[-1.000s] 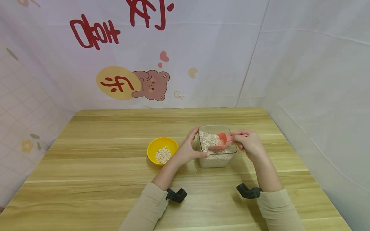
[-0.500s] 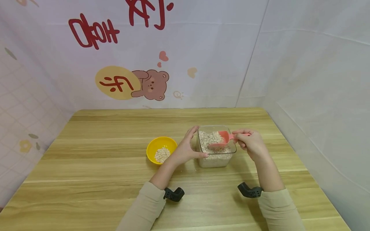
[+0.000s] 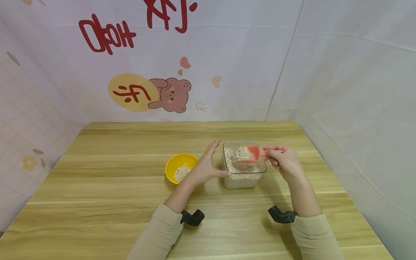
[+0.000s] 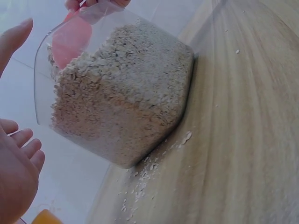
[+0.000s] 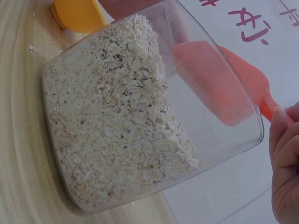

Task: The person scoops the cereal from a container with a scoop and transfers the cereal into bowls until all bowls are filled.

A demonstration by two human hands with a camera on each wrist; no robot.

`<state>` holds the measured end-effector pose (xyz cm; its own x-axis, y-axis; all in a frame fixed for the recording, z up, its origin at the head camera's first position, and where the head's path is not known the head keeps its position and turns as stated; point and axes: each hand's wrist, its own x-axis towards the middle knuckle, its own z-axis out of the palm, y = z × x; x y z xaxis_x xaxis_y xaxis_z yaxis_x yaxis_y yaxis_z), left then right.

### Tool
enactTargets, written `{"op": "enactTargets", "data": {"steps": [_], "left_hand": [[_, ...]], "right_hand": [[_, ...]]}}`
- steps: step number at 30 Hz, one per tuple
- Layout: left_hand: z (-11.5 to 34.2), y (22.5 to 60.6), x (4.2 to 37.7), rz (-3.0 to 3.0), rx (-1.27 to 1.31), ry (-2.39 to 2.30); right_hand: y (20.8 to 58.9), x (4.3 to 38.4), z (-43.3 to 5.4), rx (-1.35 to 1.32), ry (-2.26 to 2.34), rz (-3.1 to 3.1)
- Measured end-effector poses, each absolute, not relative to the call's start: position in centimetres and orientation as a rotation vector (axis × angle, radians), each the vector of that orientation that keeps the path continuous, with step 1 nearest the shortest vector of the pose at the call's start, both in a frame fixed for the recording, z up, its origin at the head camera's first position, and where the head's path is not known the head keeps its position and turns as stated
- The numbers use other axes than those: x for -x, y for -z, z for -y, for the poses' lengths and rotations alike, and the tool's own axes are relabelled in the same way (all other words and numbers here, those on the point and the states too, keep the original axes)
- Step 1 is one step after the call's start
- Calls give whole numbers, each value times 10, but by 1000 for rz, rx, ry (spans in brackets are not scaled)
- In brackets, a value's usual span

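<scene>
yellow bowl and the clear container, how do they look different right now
The yellow bowl is round and opaque; the clear container is boxy and see-through. The yellow bowl holds a small patch of flakes at its bottom, whereas flakes fill most of the clear container. Both stand upright and uncovered on the table.

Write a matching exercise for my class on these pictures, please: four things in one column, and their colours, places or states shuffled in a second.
Column one
1. scoop
2. bowl
3. container
4. left hand

Column two
A. clear, with oats filling much of it
B. gripping nothing
C. yellow, with a small heap of oats inside
D. pink, gripped by the right hand

Right pairs: 1-D, 2-C, 3-A, 4-B
</scene>
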<state>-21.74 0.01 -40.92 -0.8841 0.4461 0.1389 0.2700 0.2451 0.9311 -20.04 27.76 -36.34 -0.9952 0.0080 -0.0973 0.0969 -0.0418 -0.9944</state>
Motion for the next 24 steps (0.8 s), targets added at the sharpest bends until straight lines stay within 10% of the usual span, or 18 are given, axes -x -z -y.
{"op": "enactTargets", "data": {"steps": [24], "left_hand": [[19,395,206,-2451,-665,-1648]], "right_hand": [[354,193,-274,-71,2377,-2016]]}}
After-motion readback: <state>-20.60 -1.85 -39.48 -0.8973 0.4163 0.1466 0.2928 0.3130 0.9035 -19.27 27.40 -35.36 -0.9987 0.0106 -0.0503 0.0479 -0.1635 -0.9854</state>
